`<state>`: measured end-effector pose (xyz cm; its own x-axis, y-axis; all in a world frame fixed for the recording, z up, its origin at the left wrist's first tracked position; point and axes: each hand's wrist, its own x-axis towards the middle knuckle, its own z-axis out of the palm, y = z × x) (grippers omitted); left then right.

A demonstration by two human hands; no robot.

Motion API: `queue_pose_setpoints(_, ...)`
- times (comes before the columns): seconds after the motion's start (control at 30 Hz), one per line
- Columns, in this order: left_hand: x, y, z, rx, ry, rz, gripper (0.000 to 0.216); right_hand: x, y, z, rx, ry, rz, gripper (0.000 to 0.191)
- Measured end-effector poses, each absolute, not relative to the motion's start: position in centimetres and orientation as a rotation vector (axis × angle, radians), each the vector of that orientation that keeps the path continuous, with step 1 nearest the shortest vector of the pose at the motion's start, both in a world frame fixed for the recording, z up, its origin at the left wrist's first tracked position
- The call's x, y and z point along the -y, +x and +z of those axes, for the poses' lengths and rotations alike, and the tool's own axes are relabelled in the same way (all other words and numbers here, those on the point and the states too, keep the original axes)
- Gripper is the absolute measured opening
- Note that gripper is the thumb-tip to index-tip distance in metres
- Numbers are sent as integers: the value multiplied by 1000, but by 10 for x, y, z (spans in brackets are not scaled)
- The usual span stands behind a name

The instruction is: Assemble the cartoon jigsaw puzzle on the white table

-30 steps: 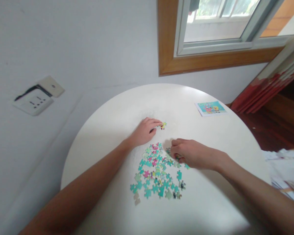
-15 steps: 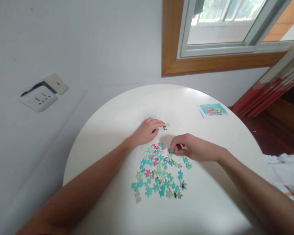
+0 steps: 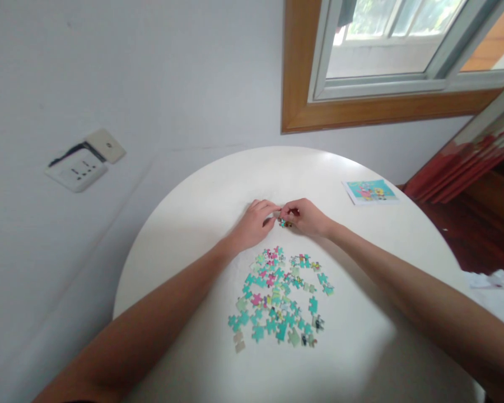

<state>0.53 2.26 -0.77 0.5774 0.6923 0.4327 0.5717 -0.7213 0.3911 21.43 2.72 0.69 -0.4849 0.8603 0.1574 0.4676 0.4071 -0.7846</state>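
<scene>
My right hand (image 3: 306,216) is closed in a pinch on a small jigsaw puzzle piece (image 3: 282,223), teal in part, right beside some yellow and dark pieces that its fingers partly cover. Opposite it, my left hand (image 3: 257,222) lies on the table with its fingers stretched out, the tips at the left side of those same pieces. Nearer to me a loose spread of puzzle pieces (image 3: 281,330) covers the tabletop, mostly teal and pale green with some pink ones.
A picture card (image 3: 372,192) with cartoon figures lies at the right rear of the round white table (image 3: 185,224). Behind stand a wall with a socket (image 3: 79,169) and a wood-framed window (image 3: 361,118). A red and white curtain (image 3: 441,168) hangs at the right.
My right hand has moved from the top of the spread up and left to my left hand, bringing a puzzle piece. The left hand stays in place. The view has shifted slightly.
</scene>
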Motion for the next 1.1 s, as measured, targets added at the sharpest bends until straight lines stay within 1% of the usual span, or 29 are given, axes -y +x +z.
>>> queue_pose_setpoints(0.1,-23,6,-8,-1084,2584,856,32,-28,216,6,2151,-1150,743,12)
queue_pose_setpoints(0.2,-22,6,-7,-1070,2591,847,27,-23,225,5,2063,-1230,555,14)
queue_pose_setpoints(0.27,-21,6,-5,-1050,2601,831,26,-15,231,2,2007,-1268,487,14)
queue_pose_setpoints(0.53,-21,3,-5,-960,2667,781,20,12,231,-5,2083,-1248,508,23)
queue_pose_setpoints(0.63,-23,3,-7,-953,2668,799,17,14,228,-4,2110,-1268,465,23)
queue_pose_setpoints(1.1,-22,3,-5,-988,2644,805,17,13,229,-4,2100,-1284,492,24)
